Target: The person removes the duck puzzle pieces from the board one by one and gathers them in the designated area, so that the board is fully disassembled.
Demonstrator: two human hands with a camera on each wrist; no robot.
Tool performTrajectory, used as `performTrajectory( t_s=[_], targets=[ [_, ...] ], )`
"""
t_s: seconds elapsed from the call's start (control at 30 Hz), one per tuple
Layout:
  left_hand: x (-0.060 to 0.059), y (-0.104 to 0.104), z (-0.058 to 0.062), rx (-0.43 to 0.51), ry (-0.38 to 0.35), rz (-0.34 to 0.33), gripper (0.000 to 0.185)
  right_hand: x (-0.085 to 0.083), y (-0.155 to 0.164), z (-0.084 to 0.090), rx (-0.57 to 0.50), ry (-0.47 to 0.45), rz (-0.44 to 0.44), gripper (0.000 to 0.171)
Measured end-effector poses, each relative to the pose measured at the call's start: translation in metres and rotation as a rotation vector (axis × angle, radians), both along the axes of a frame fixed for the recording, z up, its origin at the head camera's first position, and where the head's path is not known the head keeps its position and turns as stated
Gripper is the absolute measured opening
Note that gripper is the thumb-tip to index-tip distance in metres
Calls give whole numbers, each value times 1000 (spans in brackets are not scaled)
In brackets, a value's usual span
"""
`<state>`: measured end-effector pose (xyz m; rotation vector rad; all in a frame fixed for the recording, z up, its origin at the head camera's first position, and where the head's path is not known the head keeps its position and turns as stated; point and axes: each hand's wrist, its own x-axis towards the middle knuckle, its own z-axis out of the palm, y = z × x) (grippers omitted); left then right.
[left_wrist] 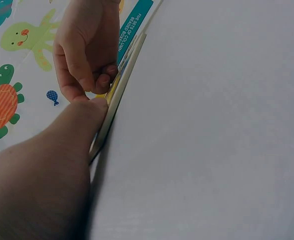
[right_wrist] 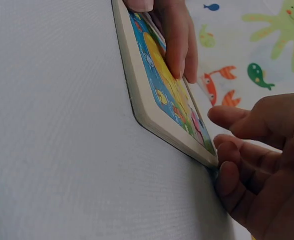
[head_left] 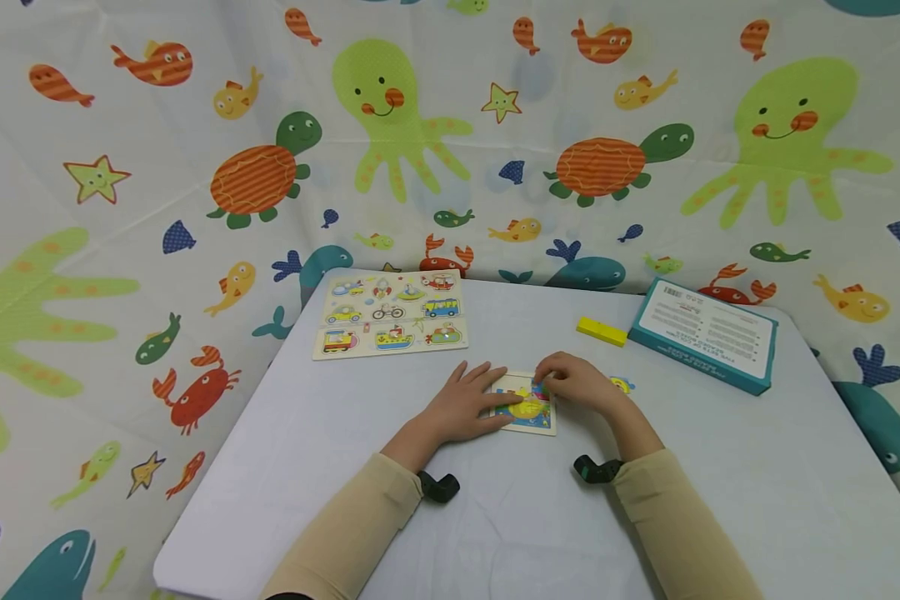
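Note:
A small wooden picture puzzle (head_left: 534, 422) with a yellow figure on a blue sea background lies on the table; its pale frame shows close up in the right wrist view. My left hand (head_left: 467, 404) rests across its left side, fingers spread straight over the picture. At the puzzle's right edge is my right hand (head_left: 579, 383), its fingers loosely bent and fingertips (right_wrist: 228, 175) right by the frame's corner. Nothing shows between that thumb and those fingers. Partly behind the right wrist lies a small yellow and blue piece (head_left: 624, 385).
A larger wooden vehicle puzzle board (head_left: 367, 342) lies at the back left of the white table (head_left: 330, 467). Toward the back right are a yellow block (head_left: 602, 331) and a teal and white box (head_left: 705, 333). A sea-animal cloth (head_left: 480, 142) hangs behind the table.

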<state>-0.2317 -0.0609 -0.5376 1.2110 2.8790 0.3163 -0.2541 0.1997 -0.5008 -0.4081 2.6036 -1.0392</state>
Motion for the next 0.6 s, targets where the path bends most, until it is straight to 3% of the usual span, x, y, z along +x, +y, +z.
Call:
performTrajectory(
  t_s=[0.6],
  targets=[
    [2, 1, 4, -13, 12, -1, 44, 1, -4, -4, 46, 40, 36, 27]
  ],
)
